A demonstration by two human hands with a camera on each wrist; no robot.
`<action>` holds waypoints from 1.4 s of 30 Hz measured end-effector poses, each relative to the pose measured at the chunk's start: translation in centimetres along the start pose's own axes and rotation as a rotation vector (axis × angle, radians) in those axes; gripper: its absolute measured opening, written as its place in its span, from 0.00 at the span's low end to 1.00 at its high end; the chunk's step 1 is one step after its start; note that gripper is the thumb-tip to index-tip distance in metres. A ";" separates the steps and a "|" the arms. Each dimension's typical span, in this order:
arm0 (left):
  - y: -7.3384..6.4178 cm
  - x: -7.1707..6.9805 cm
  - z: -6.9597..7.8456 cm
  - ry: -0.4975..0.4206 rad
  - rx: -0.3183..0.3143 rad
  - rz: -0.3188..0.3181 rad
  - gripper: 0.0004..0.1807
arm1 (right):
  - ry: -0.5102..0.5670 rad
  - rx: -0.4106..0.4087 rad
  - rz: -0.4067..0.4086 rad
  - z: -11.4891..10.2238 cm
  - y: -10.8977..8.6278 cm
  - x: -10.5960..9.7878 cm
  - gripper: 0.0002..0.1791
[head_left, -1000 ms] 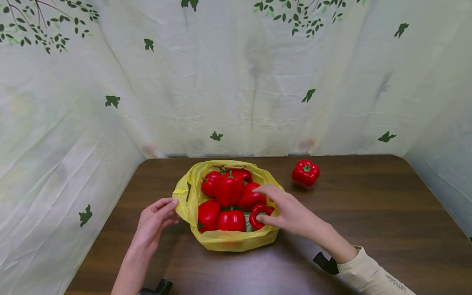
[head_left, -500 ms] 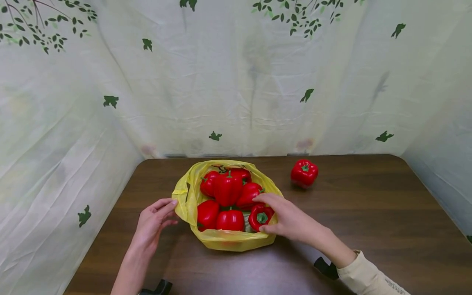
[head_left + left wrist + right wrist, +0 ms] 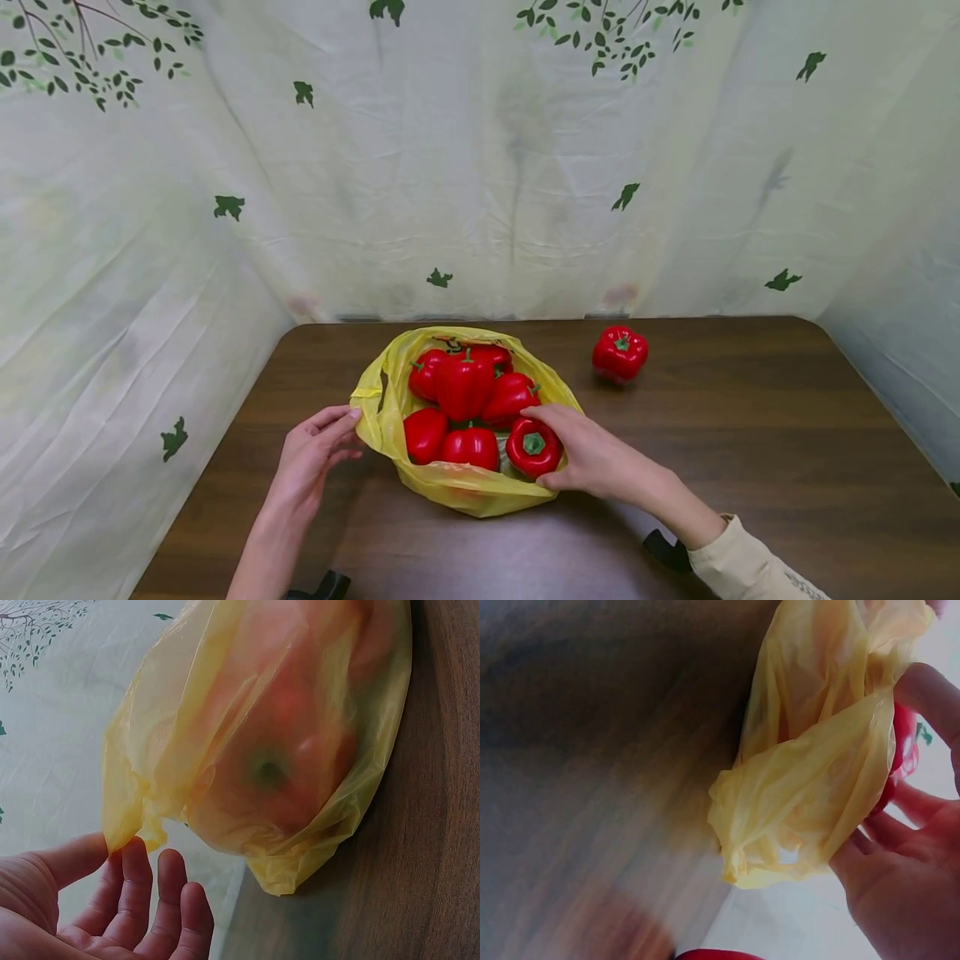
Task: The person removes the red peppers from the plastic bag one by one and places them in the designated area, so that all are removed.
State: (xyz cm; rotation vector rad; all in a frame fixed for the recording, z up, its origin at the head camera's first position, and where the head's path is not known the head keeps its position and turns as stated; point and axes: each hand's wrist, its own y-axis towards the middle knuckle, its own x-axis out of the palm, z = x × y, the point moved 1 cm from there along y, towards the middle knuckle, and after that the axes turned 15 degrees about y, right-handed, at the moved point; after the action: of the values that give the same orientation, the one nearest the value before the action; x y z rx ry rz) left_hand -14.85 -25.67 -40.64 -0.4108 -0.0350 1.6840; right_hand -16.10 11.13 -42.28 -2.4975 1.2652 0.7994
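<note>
In the head view a yellow plastic bag (image 3: 450,492) lies open on the wooden table, with several red bell peppers inside, one of them upright (image 3: 465,385) in the middle. My left hand (image 3: 318,450) pinches the bag's left rim between thumb and fingers; the left wrist view shows this pinch on the bag's edge (image 3: 124,810). At the bag's right side, my right hand (image 3: 592,454) grips a red bell pepper (image 3: 551,457), its green stem facing up, thumb at the near side and fingers beyond. From the right wrist, the bag's wall (image 3: 817,787) covers part of that pepper.
Another red bell pepper (image 3: 620,354) stands on the table (image 3: 750,433) behind and right of the bag. A pale curtain (image 3: 480,167) with leaf prints hangs at the table's back and sides.
The gripped pepper has turned so its stem shows, and it has shifted slightly nearer me with my right hand. The bag's near right rim has shifted a little. My left hand stays in place.
</note>
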 end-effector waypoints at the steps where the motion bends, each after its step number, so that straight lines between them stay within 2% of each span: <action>1: 0.0 0.0 0.0 -0.002 0.000 -0.001 0.11 | -0.002 -0.003 0.000 0.1 0.0 0.0 0.43; 11: 0.1 0.3 0.1 -0.013 0.009 -0.005 0.10 | 0.006 -0.071 0.027 0.1 -0.5 -0.2 0.42; 18: 0.2 0.4 0.5 0.006 0.009 -0.008 0.14 | 0.073 -0.086 0.114 -0.5 -0.8 -0.8 0.42; 28: 0.3 0.5 0.4 -0.008 0.004 -0.011 0.11 | 0.153 -0.186 0.220 -0.9 -1.6 -1.7 0.44; 37: 0.4 0.6 0.6 -0.009 0.013 -0.008 0.10 | 0.138 -0.152 0.313 -0.6 -2.9 -3.3 0.45; 42: 0.3 0.6 0.5 -0.018 -0.005 0.001 0.09 | 0.123 -0.132 0.385 0.0 -3.5 -4.0 0.46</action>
State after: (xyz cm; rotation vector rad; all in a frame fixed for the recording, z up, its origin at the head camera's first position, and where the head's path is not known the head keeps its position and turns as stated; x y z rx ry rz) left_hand -15.38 -25.06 -40.41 -0.3998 -0.0521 1.6886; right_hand -15.24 15.90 -40.13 -2.4686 1.8292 0.8440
